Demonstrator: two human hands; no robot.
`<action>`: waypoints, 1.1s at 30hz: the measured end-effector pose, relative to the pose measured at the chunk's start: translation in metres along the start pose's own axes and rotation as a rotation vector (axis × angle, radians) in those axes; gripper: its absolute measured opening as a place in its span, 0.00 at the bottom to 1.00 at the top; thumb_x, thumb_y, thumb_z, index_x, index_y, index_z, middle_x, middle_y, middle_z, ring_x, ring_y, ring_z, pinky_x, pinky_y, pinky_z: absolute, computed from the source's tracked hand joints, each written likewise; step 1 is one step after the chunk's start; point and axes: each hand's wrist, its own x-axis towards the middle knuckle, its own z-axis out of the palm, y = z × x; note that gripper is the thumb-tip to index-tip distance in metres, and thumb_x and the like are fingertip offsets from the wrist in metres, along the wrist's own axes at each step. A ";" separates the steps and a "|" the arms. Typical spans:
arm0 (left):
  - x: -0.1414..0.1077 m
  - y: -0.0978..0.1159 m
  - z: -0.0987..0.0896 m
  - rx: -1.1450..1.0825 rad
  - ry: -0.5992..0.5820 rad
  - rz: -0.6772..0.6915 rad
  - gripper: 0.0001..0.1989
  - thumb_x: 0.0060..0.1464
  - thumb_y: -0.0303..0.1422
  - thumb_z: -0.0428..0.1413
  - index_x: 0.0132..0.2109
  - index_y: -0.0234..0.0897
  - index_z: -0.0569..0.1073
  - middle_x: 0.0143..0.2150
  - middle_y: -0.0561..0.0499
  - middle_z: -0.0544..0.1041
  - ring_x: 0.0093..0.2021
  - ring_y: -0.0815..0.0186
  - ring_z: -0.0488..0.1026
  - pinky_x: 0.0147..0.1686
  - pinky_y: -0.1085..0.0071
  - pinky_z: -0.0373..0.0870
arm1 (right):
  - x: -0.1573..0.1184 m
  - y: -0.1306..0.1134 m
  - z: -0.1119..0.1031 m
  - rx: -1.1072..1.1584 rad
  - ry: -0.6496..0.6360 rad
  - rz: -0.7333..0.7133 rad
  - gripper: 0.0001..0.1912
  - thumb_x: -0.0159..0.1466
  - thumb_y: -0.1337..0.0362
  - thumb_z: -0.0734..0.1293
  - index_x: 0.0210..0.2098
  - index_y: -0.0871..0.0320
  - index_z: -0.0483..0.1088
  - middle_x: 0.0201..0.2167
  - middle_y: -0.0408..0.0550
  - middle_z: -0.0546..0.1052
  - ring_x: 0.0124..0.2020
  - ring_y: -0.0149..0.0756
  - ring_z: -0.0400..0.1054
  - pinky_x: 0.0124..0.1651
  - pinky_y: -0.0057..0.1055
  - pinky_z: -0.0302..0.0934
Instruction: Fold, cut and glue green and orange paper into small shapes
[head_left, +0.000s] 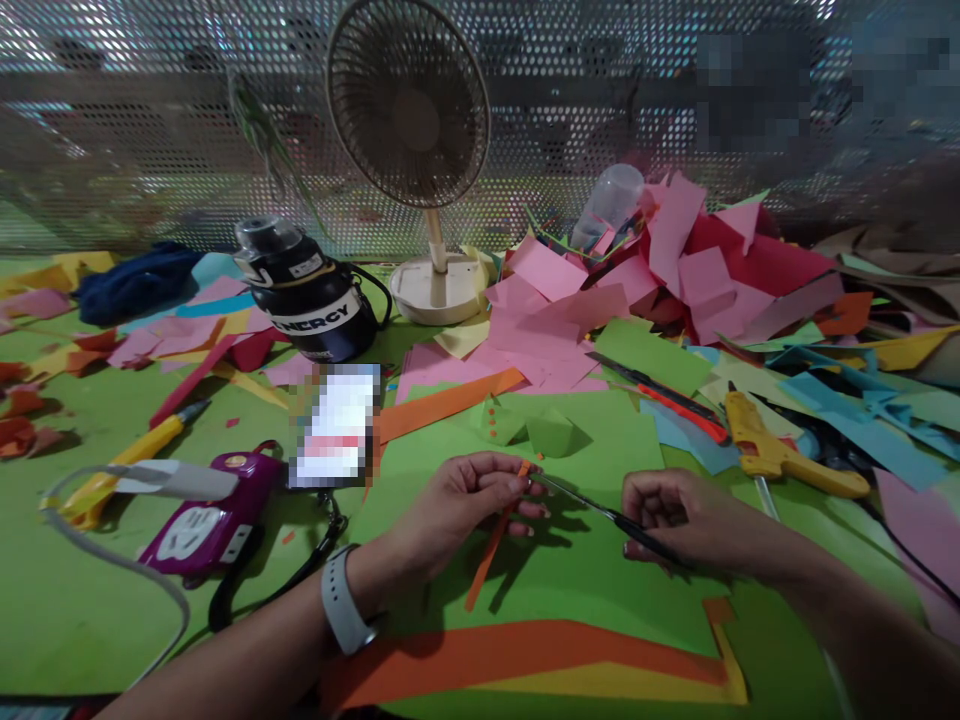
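My left hand (480, 500) pinches a narrow orange paper strip (489, 562) near its upper end, and the strip hangs down toward the green sheet (600, 570). My right hand (675, 515) is closed around the black handles of long thin scissors (577, 496). Their tip points left and meets the top of the strip at my left fingertips. Just beyond my left hand lie two folded green paper pieces (551, 430), one with a row of small orange dots. A wide orange strip (450, 655) lies along the near edge of the green sheet.
A white fan (439, 290) and a black bottle (322, 310) stand at the back, beside heaped pink paper (555, 310). A yellow glue gun (780, 450) and a red-black cutter (675, 400) lie right. A phone (337, 430) and purple device (217, 520) lie left.
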 end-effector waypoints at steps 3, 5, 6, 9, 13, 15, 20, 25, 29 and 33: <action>0.000 0.000 0.000 0.000 -0.002 0.005 0.09 0.51 0.30 0.65 0.39 0.33 0.77 0.37 0.45 0.82 0.32 0.67 0.78 0.30 0.73 0.72 | -0.001 0.000 0.000 0.009 0.002 0.010 0.24 0.44 0.52 0.79 0.25 0.58 0.63 0.16 0.34 0.63 0.20 0.23 0.54 0.21 0.21 0.49; -0.001 0.000 0.001 0.003 -0.005 0.006 0.09 0.51 0.30 0.65 0.39 0.32 0.77 0.37 0.46 0.82 0.32 0.67 0.78 0.30 0.73 0.72 | -0.001 0.000 0.000 0.009 0.005 0.010 0.24 0.44 0.52 0.79 0.25 0.58 0.63 0.16 0.34 0.63 0.20 0.23 0.54 0.21 0.21 0.49; -0.001 0.001 0.001 0.006 -0.006 0.005 0.09 0.51 0.30 0.65 0.39 0.32 0.77 0.37 0.46 0.82 0.32 0.67 0.78 0.30 0.73 0.72 | -0.001 0.000 0.000 0.006 0.004 0.008 0.24 0.45 0.52 0.79 0.25 0.58 0.63 0.16 0.34 0.63 0.20 0.23 0.54 0.21 0.21 0.49; -0.001 0.001 0.001 0.015 -0.003 0.006 0.09 0.51 0.30 0.65 0.40 0.33 0.77 0.37 0.46 0.82 0.33 0.67 0.78 0.31 0.73 0.72 | -0.001 0.001 0.000 0.010 -0.003 -0.004 0.24 0.45 0.51 0.79 0.25 0.58 0.63 0.16 0.34 0.63 0.19 0.23 0.54 0.22 0.21 0.50; 0.000 -0.001 0.001 0.021 -0.002 0.011 0.09 0.51 0.31 0.65 0.39 0.33 0.77 0.37 0.46 0.82 0.33 0.67 0.78 0.31 0.73 0.72 | 0.001 0.003 0.000 0.023 -0.003 -0.012 0.25 0.45 0.50 0.79 0.25 0.58 0.63 0.16 0.34 0.63 0.19 0.23 0.55 0.21 0.21 0.49; 0.000 -0.001 0.000 0.019 0.000 0.013 0.08 0.52 0.31 0.65 0.39 0.33 0.77 0.38 0.46 0.82 0.33 0.66 0.78 0.31 0.73 0.72 | 0.001 0.003 0.000 0.017 -0.005 -0.016 0.25 0.45 0.49 0.78 0.25 0.58 0.63 0.16 0.34 0.62 0.19 0.23 0.54 0.21 0.21 0.49; 0.000 -0.001 0.000 0.005 0.012 -0.010 0.10 0.51 0.31 0.65 0.41 0.34 0.77 0.39 0.45 0.82 0.34 0.65 0.79 0.33 0.71 0.73 | 0.001 0.002 0.000 0.012 0.001 -0.035 0.25 0.45 0.48 0.78 0.25 0.58 0.63 0.16 0.34 0.62 0.19 0.23 0.53 0.21 0.21 0.49; 0.000 0.000 0.000 -0.022 0.009 -0.035 0.11 0.51 0.32 0.66 0.42 0.33 0.78 0.39 0.44 0.82 0.34 0.65 0.79 0.31 0.72 0.73 | 0.001 -0.003 0.000 0.047 0.036 -0.033 0.26 0.44 0.50 0.78 0.23 0.58 0.62 0.16 0.34 0.62 0.19 0.22 0.53 0.21 0.21 0.49; 0.000 -0.001 0.000 -0.057 -0.002 -0.015 0.10 0.51 0.31 0.66 0.41 0.34 0.77 0.36 0.45 0.82 0.32 0.65 0.79 0.30 0.72 0.72 | 0.001 -0.005 0.000 0.058 0.039 -0.022 0.26 0.42 0.50 0.79 0.22 0.58 0.62 0.16 0.33 0.61 0.19 0.22 0.53 0.21 0.21 0.48; 0.000 0.000 0.000 -0.081 -0.013 -0.003 0.12 0.49 0.32 0.67 0.41 0.34 0.77 0.35 0.47 0.82 0.32 0.66 0.79 0.29 0.74 0.72 | 0.000 -0.004 -0.001 0.064 0.038 -0.022 0.26 0.43 0.50 0.79 0.23 0.58 0.62 0.16 0.33 0.62 0.19 0.22 0.53 0.21 0.21 0.48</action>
